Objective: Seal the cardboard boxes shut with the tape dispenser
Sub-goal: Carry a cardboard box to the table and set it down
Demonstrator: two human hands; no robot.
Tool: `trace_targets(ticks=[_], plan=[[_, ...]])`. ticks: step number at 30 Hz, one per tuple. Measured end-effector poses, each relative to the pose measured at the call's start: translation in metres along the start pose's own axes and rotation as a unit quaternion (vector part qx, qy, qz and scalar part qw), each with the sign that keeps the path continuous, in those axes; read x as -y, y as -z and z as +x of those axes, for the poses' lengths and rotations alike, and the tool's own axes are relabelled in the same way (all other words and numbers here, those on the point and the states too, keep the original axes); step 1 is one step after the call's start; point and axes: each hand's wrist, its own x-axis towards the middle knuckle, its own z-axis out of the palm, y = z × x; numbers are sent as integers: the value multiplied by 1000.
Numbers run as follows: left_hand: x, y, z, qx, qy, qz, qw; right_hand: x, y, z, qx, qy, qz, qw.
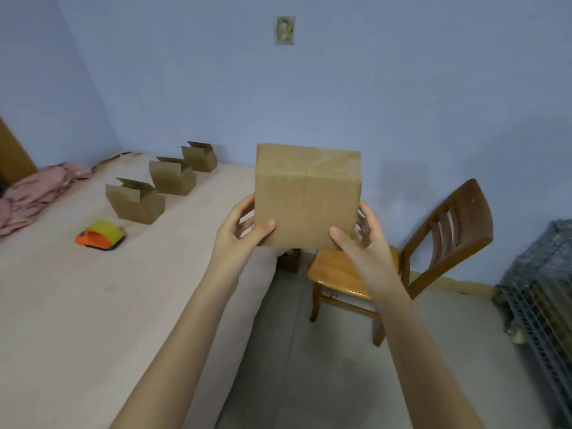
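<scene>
I hold a closed brown cardboard box (308, 193) up in the air in front of me, past the bed's right edge. My left hand (244, 232) grips its lower left corner, thumb on the near face. My right hand (360, 235) grips the lower right corner the same way. Clear tape shines on the box's top face. Three more cardboard boxes with raised flaps stand in a row on the bed: a near one (134, 201), a middle one (171, 176) and a far one (199, 157). The orange and yellow-green tape dispenser (100, 236) lies on the bed, left of my hands.
The bed (93, 305) with a pale cover fills the left side. Pink cloth (37, 193) is heaped at its far left. A wooden chair (411, 258) stands on the grey floor under the held box. A wire rack (544, 289) is at the right edge.
</scene>
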Motion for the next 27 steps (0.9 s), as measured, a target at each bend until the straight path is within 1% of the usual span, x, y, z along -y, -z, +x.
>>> trace_targets(ticks=[6,11,15,19,27], plan=[[44,-10,27,-42,62,20,997,-50,13,52,25,-57,-31,998],[81,0,57,-68,111,18,991,-94,2,96,54,-100,-59,992],[115,16,92,-82,137,8,987,-133,-14,138,84,-131,-53,986],[144,35,131,-73,164,1,984,-162,-31,184,99,-158,-55,981],[181,53,200,-56,213,13,975,-192,-50,253,108,-203,-40,972]])
